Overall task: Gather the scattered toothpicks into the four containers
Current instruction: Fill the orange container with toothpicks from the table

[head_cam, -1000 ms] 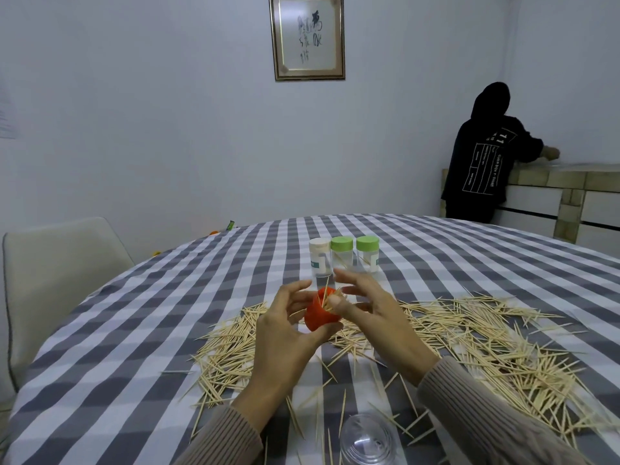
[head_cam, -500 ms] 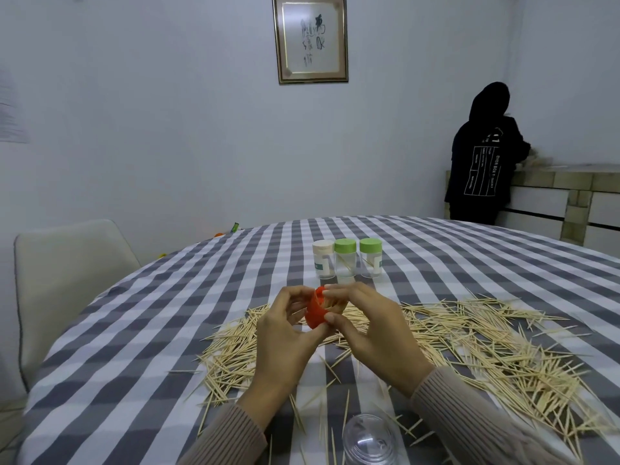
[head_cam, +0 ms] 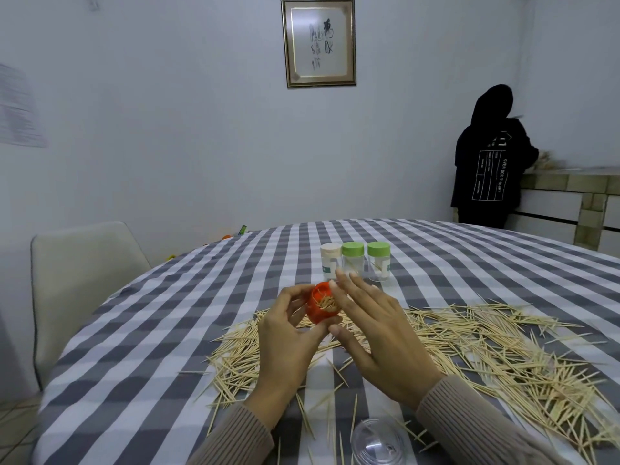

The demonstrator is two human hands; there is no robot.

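a framed calligraphy print hangs on the far wall, with a blurred paper sheet far left. a pale chair stands at the left of the checked tablecloth. at far right, a person in a black hoodie faces a tiled counter.

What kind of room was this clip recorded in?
Probably a dining room in a home. A large round table under a checked cloth, a padded chair drawn up to it, a framed calligraphy picture on the plain wall, and a tiled counter along the side.
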